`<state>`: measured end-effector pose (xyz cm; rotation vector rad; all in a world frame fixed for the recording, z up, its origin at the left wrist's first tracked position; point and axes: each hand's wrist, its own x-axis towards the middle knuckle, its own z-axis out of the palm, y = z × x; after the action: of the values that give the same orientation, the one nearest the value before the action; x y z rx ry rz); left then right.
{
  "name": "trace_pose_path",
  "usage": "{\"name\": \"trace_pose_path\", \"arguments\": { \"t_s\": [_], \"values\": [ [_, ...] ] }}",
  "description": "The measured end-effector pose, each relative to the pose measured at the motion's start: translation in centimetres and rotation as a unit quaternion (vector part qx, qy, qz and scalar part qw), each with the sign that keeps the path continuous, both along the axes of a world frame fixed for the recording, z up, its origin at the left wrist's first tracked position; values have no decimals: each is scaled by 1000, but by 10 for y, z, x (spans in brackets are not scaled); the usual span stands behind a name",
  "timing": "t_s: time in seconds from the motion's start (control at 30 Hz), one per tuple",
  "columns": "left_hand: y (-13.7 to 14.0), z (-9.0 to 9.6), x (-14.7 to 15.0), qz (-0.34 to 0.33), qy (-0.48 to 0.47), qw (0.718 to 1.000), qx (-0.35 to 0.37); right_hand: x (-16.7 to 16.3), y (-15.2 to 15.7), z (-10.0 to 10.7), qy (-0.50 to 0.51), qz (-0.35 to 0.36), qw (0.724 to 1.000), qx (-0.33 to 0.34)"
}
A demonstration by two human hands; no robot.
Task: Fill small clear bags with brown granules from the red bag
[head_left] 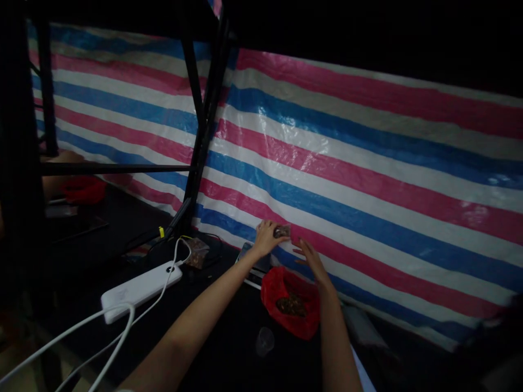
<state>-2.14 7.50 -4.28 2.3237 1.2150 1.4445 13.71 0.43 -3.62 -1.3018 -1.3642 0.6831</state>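
Forearms (202, 309), left hand (265, 238) (with packet (283, 232))

A dim, makeshift workspace: glossy pink, white and blue striped plastic sheeting (347, 152) hangs behind a black metal frame (202, 141) and black tabletop (229, 348).

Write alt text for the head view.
A person's left hand holds a small filled packet over a black table, the right hand open beside it. Nearer the camera are an open red plastic bag holding brown pieces and a clear cup. A white power bank lies to the left, a striped tarp behind.
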Motion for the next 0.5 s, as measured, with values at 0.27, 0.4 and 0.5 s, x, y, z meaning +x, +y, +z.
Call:
{"name": "trace_pose_path", "arguments": {
  "t_s": [0.27, 0.4, 0.5],
  "values": [
    [-6, 1, 44, -188, -71, 978, -49, 13, -6, 7, 75, -41, 995, 44],
    [9, -12, 34, -239, -127, 947, -173, 29, -10, -7, 51, -65, 996, 40],
    [10, -18, 28, -332, -85, 909, -236, 37, -9, -18, 26, -70, 996, 43]
  ]
}}
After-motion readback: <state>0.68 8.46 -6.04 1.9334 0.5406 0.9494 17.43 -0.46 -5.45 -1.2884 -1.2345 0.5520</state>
